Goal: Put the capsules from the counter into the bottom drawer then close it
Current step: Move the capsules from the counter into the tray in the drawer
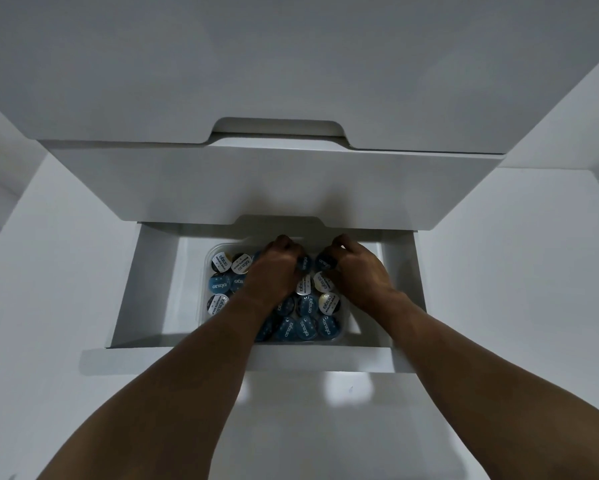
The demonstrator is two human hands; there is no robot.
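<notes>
The white bottom drawer (221, 358) stands pulled out below me. Inside it sits a clear plastic tray (203, 271) packed with several round coffee capsules (306, 327), most with blue lids and a few with white or black ones. Both my arms reach down into the drawer. My left hand (273, 271) rests over the tray's far middle with its fingers curled downward. My right hand (355, 268) hovers over the tray's far right corner, fingers curled the same way. The fingertips point away from me, so whatever lies under them is hidden.
A second white drawer (273, 185) juts out partly above, overhanging the back of the bottom one just beyond my knuckles. White cabinet panels (516, 271) flank both sides. The pale floor (308, 427) lies in front.
</notes>
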